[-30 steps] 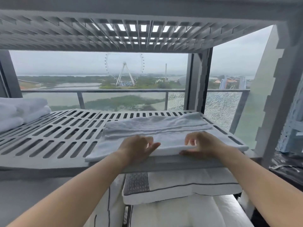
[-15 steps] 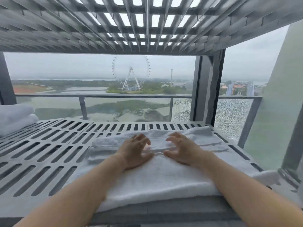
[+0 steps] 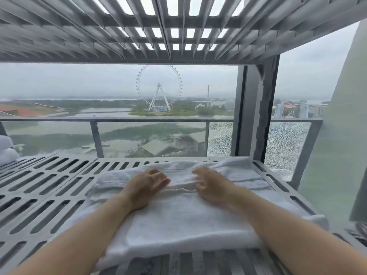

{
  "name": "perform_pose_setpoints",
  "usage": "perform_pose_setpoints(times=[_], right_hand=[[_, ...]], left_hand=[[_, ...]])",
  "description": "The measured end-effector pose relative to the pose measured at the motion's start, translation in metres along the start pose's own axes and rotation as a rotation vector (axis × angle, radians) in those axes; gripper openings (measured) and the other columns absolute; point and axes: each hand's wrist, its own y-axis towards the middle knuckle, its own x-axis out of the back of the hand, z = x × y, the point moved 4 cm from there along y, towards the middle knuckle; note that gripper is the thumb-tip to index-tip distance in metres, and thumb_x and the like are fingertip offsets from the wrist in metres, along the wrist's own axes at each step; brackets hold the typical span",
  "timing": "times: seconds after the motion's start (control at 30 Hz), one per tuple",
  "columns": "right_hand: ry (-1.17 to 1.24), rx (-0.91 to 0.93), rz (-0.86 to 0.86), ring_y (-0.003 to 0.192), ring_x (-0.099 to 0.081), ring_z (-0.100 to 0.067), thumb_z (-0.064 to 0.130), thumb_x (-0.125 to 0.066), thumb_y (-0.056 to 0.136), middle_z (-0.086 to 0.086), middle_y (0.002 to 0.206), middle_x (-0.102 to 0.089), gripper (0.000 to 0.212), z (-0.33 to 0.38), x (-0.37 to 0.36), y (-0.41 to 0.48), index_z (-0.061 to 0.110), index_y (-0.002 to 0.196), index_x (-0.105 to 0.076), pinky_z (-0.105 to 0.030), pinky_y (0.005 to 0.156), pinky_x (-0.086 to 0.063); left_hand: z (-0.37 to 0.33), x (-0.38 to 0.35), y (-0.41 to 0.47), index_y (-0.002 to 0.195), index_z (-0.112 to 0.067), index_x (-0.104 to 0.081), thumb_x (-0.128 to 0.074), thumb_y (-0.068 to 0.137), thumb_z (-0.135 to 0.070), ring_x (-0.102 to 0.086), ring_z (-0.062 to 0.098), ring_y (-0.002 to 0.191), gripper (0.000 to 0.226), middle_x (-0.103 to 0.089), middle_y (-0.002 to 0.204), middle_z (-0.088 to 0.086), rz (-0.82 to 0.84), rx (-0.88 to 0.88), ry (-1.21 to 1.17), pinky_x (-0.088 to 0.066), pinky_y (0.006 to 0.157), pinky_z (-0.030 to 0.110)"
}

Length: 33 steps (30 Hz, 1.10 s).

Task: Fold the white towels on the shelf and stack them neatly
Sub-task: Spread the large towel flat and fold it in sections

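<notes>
Two hands in frame at lower centre: my left hand (image 3: 146, 185) and my right hand (image 3: 210, 185). One white towel (image 3: 178, 221) lies beneath them. As far as I can tell, two more folded towels (image 3: 6, 149) sit at the far left edge, making three. Two slatted decks: the lower shelf (image 3: 49, 187) across the bottom and the upper shelf (image 3: 178, 26) along the top. One shelf post (image 3: 256, 112) at right. Outside, at centre, one Ferris wheel (image 3: 158, 88) and one slim mast (image 3: 208, 95).
</notes>
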Motion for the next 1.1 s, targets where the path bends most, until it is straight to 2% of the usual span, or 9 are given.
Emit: perform_pose_setpoints(times=[0.2,0.37,0.43,0.5,0.63,0.7,0.8,0.97,1.1], right_hand=[[-0.157,0.114,-0.158,0.094,-0.060,-0.026,0.018,-0.055,0.089,-0.005,0.105,-0.063,0.013,-0.026,0.032,-0.020,0.011,0.097,-0.064,-0.029,0.079,-0.044],[-0.261,0.266,-0.480,0.065,-0.054,-0.029,0.011,-0.053,0.090,-0.009,0.080,-0.056,0.008,-0.019,0.039,-0.032,0.008,0.083,-0.051,-0.030,0.049,-0.037],[-0.283,0.290,-0.389,0.067,-0.054,-0.030,0.016,-0.046,0.092,-0.008,0.083,-0.056,0.008,-0.019,0.035,-0.029,0.011,0.086,-0.048,-0.034,0.050,-0.041],[-0.271,0.262,-0.187,0.078,-0.057,-0.030,0.023,-0.039,0.092,-0.006,0.091,-0.059,0.011,-0.026,0.022,-0.026,0.016,0.089,-0.046,-0.036,0.063,-0.044],[-0.221,0.238,-0.066,0.077,-0.050,-0.014,0.050,-0.046,0.085,0.013,0.087,-0.047,0.021,-0.034,0.020,-0.027,0.030,0.087,-0.039,-0.029,0.064,-0.037],[-0.192,0.234,-0.070,0.077,-0.048,-0.010,0.057,-0.048,0.083,0.017,0.087,-0.042,0.028,-0.034,0.021,-0.028,0.031,0.090,-0.042,-0.030,0.067,-0.042],[-0.108,0.259,-0.154,0.081,-0.051,-0.010,0.046,-0.052,0.087,0.018,0.090,-0.041,0.020,-0.030,0.024,-0.030,0.033,0.102,-0.051,-0.031,0.070,-0.045],[-0.066,0.312,-0.235,0.077,-0.056,-0.011,0.038,-0.058,0.086,0.009,0.094,-0.054,0.013,-0.025,0.027,-0.035,0.033,0.096,-0.066,-0.032,0.066,-0.049],[-0.115,0.320,-0.291,0.076,-0.058,-0.014,0.029,-0.061,0.086,0.005,0.094,-0.057,0.008,-0.021,0.027,-0.035,0.026,0.090,-0.067,-0.027,0.061,-0.044]], left_hand=[[-0.007,0.004,-0.002,0.109,-0.022,-0.064,-0.059,0.086,-0.034,-0.057,0.015,0.100,0.026,-0.060,0.109,-0.003,-0.061,-0.008,0.002,-0.044,0.091,0.028],[-0.022,0.012,-0.003,0.093,-0.016,-0.062,-0.051,0.088,-0.017,-0.061,0.022,0.084,0.012,-0.063,0.095,-0.001,-0.280,-0.042,0.119,-0.049,0.067,0.031],[-0.026,0.017,-0.007,0.085,-0.016,-0.058,-0.056,0.082,-0.012,-0.059,0.019,0.073,0.006,-0.061,0.085,-0.002,-0.297,-0.133,0.131,-0.041,0.057,0.024],[-0.025,0.015,-0.009,0.086,-0.018,-0.057,-0.055,0.082,-0.013,-0.054,0.014,0.071,0.007,-0.059,0.083,-0.005,-0.166,-0.193,0.158,-0.036,0.059,0.022],[-0.017,0.010,-0.012,0.092,-0.019,-0.057,-0.052,0.088,-0.018,-0.048,0.008,0.072,0.007,-0.050,0.082,-0.011,-0.074,-0.150,0.120,-0.034,0.064,0.018],[-0.021,0.015,-0.014,0.092,-0.016,-0.059,-0.054,0.089,-0.014,-0.048,0.008,0.070,0.006,-0.050,0.082,-0.011,-0.140,-0.182,0.123,-0.033,0.061,0.016],[-0.032,0.027,-0.018,0.089,-0.011,-0.059,-0.058,0.086,-0.008,-0.045,0.008,0.066,0.004,-0.056,0.079,-0.004,-0.239,-0.243,0.129,-0.034,0.059,0.017],[-0.032,0.012,-0.015,0.096,-0.023,-0.054,-0.050,0.090,-0.023,-0.044,0.008,0.074,0.007,-0.050,0.084,-0.012,0.019,-0.181,0.200,-0.032,0.063,0.018],[-0.022,0.007,-0.015,0.088,-0.036,-0.043,-0.053,0.087,-0.042,-0.044,0.002,0.085,0.013,-0.042,0.092,-0.021,0.053,-0.137,0.158,-0.033,0.072,0.011]])
